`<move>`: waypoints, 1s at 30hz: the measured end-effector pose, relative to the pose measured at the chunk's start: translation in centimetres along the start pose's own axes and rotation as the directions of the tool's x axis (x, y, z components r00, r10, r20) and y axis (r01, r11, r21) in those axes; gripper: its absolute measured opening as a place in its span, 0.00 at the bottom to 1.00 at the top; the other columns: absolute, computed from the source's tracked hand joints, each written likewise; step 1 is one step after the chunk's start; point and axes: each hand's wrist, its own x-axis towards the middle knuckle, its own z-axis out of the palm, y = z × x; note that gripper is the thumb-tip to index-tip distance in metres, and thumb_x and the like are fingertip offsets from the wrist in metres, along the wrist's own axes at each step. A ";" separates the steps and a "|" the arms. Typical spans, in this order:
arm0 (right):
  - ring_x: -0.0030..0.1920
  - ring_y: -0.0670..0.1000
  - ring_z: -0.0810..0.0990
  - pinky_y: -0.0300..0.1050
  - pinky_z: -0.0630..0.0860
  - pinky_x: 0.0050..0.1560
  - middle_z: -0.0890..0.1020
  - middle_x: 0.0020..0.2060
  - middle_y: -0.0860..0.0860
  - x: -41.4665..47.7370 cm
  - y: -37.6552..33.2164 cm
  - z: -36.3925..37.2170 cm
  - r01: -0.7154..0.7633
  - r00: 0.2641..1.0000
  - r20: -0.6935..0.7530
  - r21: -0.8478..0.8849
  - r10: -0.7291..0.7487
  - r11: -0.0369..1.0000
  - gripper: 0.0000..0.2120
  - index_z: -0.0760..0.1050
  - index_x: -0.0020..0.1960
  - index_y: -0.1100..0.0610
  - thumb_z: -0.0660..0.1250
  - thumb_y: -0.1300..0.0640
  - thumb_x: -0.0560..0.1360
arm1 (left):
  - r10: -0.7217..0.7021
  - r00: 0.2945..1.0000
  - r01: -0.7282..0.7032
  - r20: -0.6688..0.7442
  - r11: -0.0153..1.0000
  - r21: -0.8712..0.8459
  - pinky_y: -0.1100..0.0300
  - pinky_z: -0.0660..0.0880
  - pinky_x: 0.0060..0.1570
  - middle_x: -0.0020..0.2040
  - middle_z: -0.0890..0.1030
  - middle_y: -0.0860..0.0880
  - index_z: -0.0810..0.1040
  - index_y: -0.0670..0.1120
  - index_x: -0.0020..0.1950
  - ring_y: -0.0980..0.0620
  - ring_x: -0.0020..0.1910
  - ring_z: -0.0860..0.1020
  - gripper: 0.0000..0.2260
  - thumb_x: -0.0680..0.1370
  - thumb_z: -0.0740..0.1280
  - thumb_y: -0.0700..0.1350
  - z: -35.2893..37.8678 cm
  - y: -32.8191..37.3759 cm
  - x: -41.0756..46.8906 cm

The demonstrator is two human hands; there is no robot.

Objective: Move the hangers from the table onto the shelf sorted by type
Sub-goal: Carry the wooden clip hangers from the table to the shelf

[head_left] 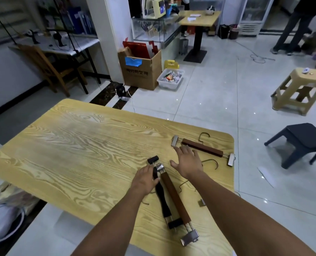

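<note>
We see a pale wood-grain table (79, 145) on glossy floor tiles; a cardboard box (140, 71) stands upper centre; our left hand (146, 177) grips a black hanger (161, 198) beside a brown wooden one (174, 196), lower centre; our right hand (187, 161) hovers spread open near another brown hanger (202, 148).

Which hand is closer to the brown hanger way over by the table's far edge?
Right. The right hand hovers open just beside the far brown hanger, nearly touching it. The left hand is farther back, resting on the black hanger.
</note>
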 end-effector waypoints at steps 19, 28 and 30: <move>0.74 0.53 0.60 0.53 0.54 0.74 0.63 0.74 0.53 -0.2 0.9 6.9 -0.005 0.991 0.134 -0.005 0.006 1.000 0.29 0.54 0.77 0.50 0.53 0.40 0.79 | -0.226 0.974 0.224 0.003 0.968 0.116 0.56 0.62 0.66 0.66 0.68 0.44 0.64 0.41 0.68 0.47 0.66 0.66 0.30 0.76 0.60 0.63 6.7 1.0 2.7; 0.74 0.53 0.60 0.53 0.53 0.74 0.63 0.74 0.53 0.0 1.2 7.6 -0.006 0.990 0.138 0.011 0.005 1.000 0.29 0.55 0.77 0.51 0.54 0.41 0.79 | -0.294 0.956 0.293 -0.001 0.954 0.059 0.55 0.62 0.67 0.67 0.69 0.42 0.64 0.39 0.67 0.45 0.67 0.66 0.24 0.79 0.60 0.55 6.7 0.7 4.0; 0.74 0.53 0.60 0.53 0.53 0.74 0.63 0.74 0.53 0.1 1.2 7.5 -0.009 0.991 0.137 0.021 0.006 1.000 0.29 0.55 0.77 0.51 0.53 0.41 0.79 | -0.302 0.953 0.301 0.003 0.951 0.070 0.56 0.62 0.67 0.67 0.69 0.42 0.64 0.39 0.67 0.45 0.67 0.66 0.22 0.79 0.61 0.52 6.3 0.0 4.1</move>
